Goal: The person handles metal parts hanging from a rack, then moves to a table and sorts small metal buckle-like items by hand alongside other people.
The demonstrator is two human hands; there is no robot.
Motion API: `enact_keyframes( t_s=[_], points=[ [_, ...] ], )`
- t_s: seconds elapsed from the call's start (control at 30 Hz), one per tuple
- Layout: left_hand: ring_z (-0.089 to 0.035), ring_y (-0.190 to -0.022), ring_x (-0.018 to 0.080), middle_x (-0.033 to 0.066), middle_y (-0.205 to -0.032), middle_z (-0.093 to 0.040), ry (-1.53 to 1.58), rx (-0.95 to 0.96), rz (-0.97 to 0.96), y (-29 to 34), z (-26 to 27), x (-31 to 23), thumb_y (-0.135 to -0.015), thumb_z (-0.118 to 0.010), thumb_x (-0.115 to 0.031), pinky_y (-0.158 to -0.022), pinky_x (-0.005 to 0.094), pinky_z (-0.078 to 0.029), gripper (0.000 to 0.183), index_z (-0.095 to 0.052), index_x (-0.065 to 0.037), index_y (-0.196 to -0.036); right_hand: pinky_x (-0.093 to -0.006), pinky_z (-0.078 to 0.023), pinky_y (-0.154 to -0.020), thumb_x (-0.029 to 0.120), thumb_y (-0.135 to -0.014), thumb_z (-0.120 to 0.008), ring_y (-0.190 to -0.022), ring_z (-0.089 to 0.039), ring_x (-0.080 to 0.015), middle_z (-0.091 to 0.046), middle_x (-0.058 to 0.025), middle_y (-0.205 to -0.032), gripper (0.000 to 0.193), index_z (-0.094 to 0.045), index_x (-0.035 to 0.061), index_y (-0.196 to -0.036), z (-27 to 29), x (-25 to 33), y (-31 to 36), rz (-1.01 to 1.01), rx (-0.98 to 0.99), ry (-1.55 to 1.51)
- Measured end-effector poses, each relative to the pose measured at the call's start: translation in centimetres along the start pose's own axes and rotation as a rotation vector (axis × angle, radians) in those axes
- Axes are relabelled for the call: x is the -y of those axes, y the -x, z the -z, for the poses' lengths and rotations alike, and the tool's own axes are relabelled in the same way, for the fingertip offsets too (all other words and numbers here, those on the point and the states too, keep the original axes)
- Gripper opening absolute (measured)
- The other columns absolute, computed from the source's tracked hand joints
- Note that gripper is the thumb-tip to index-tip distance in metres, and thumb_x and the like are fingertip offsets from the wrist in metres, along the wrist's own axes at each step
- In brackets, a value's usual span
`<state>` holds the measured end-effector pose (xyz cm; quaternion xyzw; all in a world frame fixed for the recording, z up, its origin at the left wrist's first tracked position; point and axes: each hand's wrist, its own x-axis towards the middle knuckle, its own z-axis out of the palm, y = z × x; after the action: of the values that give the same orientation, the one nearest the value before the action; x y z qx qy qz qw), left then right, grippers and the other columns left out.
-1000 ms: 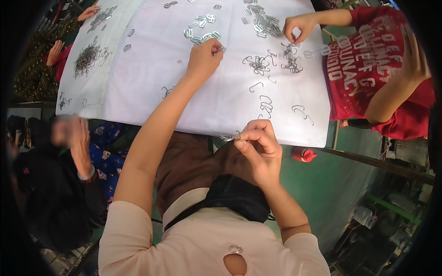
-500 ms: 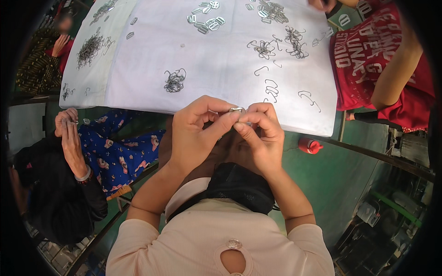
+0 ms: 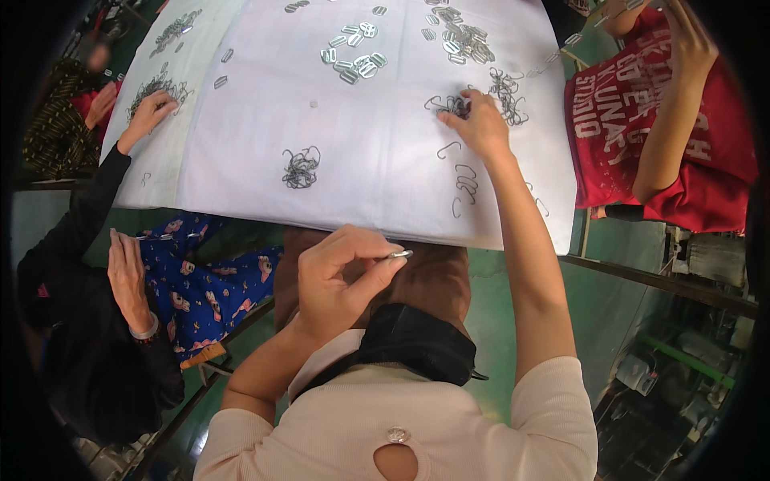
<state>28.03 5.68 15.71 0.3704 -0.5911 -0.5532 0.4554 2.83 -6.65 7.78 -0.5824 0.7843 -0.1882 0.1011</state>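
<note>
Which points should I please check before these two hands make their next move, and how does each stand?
1. Left grip pinching the small metal piece: ok.
2. Right grip at the hook pile, thumb and forefinger parted: ok.
3. A hook already caught by the right grip: cannot tell; the fingers partly hide the pile.
4. Loose hooks gathered into that pile: not ok; several lie spread nearer the person.
5. Red-shirted co-worker's hand away from that pile: ok.

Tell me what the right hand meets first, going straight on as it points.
The right hand would likely meet the hooks just ahead; whether it already touches them is unclear.
</note>
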Motion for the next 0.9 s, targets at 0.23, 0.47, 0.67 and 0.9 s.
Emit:
enact_keyframes(
  t_s=[0.23,0.47,0.67,0.9],
  points=[
    [-0.053,-0.060,0.0091,0.0060,-0.072,-0.060,-0.024,0.005,-0.003,0.0,0.8,0.5,-0.069,-0.066,0.004,-0.052,0.0201,-0.042,0.011,-0.063,-0.001,-0.079,-0.0333,-0.047,-0.070,0.010,-0.073,-0.059,-0.075,-0.061,-0.0231,-0.065,-0.0054,-0.079,0.021,-0.061,0.0099,-0.094,1.7,-1.5,-3.1,-0.013,-0.001,-0.212],
    [-0.054,-0.061,0.0093,0.0060,-0.072,-0.060,-0.029,-0.002,-0.018,-0.1,1.4,0.9,-0.069,-0.066,0.005,-0.052,0.0198,-0.042,0.012,-0.063,-0.001,-0.078,-0.0310,-0.046,-0.067,0.007,-0.071,-0.061,-0.075,-0.059,-0.0205,-0.062,-0.0055,-0.081,0.018,-0.063,0.0114,-0.089,1.6,-3.1,-3.2,0.178,0.107,-0.042],
    [-0.053,-0.059,0.0089,0.0061,-0.072,-0.060,-0.043,-0.004,-0.035,0.0,1.6,1.2,-0.069,-0.066,0.004,-0.051,0.0195,-0.041,0.010,-0.063,-0.001,-0.078,-0.0311,-0.045,-0.065,0.007,-0.074,-0.060,-0.075,-0.057,-0.0215,-0.057,-0.0050,-0.085,0.006,-0.062,0.0085,-0.079,0.9,-0.4,-2.3,0.367,0.314,-0.032],
    [-0.052,-0.059,0.0086,0.0057,-0.072,-0.060,-0.064,-0.020,-0.054,0.2,1.9,1.5,-0.070,-0.066,0.003,-0.050,0.0195,-0.041,0.010,-0.063,-0.001,-0.078,-0.0321,-0.044,-0.066,0.011,-0.076,-0.058,-0.077,-0.056,-0.0229,-0.056,-0.0054,-0.083,0.005,-0.060,0.0077,-0.080,0.2,-0.4,-3.6,0.289,0.302,-0.047]
  ],
)
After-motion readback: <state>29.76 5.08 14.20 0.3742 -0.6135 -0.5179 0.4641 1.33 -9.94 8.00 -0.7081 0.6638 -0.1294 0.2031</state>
